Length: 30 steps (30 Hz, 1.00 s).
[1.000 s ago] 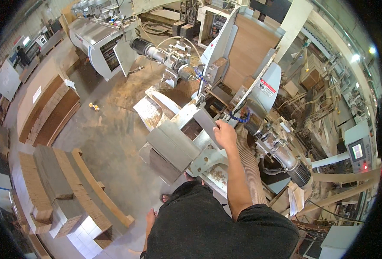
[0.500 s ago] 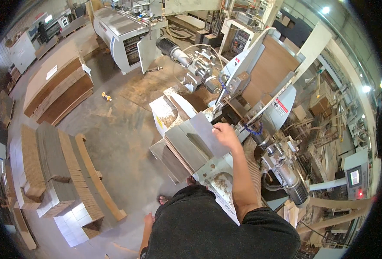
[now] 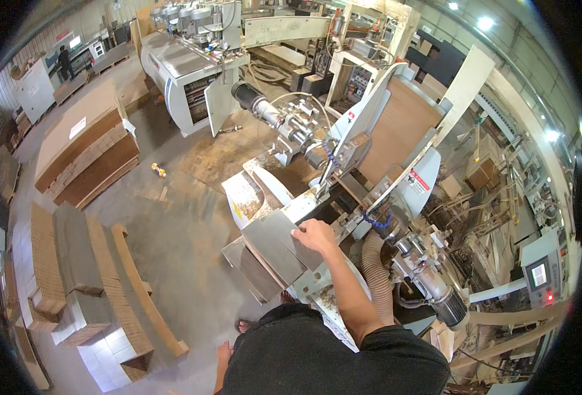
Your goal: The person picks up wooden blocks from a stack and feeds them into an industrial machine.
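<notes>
My right hand is closed on the right edge of a flat grey board, thumb on its upper face. The board lies on or just over a small pile at the machine's front; the exact contact below is hidden. A further grey board shows lower on the pile's left side. My left hand hangs low beside my body, away from the boards, its fingers too small and partly hidden to read.
A woodworking machine with a slanted brown panel and motor heads stands ahead and right. A ribbed hose runs beside my right forearm. Stacked boards and a brown panel stack stand left. A control screen is at right.
My right hand has moved left and toward me with the grey board, which now lines up over the pile. The whole view has shifted slightly; my left hand still hangs low.
</notes>
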Tool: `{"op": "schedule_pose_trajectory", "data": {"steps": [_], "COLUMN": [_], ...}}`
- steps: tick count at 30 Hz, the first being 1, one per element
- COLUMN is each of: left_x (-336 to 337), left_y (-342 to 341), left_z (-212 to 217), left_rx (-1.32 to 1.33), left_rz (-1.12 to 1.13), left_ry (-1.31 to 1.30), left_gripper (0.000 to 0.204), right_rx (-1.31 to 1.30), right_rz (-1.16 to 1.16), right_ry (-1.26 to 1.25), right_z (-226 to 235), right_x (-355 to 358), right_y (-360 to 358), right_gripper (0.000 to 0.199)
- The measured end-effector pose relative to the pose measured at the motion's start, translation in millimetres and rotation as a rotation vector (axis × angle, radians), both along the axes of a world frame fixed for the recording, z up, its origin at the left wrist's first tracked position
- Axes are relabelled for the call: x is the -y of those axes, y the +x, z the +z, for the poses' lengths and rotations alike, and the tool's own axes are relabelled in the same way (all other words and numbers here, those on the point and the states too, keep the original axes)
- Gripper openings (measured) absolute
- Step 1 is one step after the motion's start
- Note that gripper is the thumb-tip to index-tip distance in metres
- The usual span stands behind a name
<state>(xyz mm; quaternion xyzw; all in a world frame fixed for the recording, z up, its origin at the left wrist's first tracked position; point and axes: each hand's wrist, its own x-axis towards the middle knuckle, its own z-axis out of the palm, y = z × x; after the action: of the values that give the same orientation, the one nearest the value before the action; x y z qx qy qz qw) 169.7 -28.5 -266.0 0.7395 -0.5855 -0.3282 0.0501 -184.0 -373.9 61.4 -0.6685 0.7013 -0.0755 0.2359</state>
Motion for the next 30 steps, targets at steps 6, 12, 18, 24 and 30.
{"op": "schedule_pose_trajectory", "data": {"steps": [6, 12, 18, 24, 30], "left_x": [9.3, 31.5, 29.7, 47.1, 26.1], "left_y": [-4.9, -11.7, -18.8, -36.4, -37.3], "left_z": [-5.3, 21.7, 16.3, 51.2, -6.5], "left_rx": [-0.054, -0.326, -0.386, -0.410, 0.015], "left_rz": [0.080, 0.300, 0.479, 0.366, 0.148], "left_ry": [0.196, 0.209, 0.078, 0.121, 0.292], "left_gripper": [0.026, 0.035, 0.036, 0.031, 0.026], "right_rx": [0.247, 0.245, 0.806, 0.895, 0.959], "right_rz": [-0.019, 0.017, -0.173, -0.331, -0.350], "right_ry": [0.025, 0.080, 0.316, 0.322, 0.129], "right_z": [-52.3, -39.7, -37.2, -69.6, -54.0], "right_x": [0.5, 0.5, -2.4, -4.5, 10.1], "right_y": [-6.5, -5.4, -25.1, -59.6, -68.0], "right_gripper": [0.051, 0.049, 0.045, 0.045, 0.047]}}
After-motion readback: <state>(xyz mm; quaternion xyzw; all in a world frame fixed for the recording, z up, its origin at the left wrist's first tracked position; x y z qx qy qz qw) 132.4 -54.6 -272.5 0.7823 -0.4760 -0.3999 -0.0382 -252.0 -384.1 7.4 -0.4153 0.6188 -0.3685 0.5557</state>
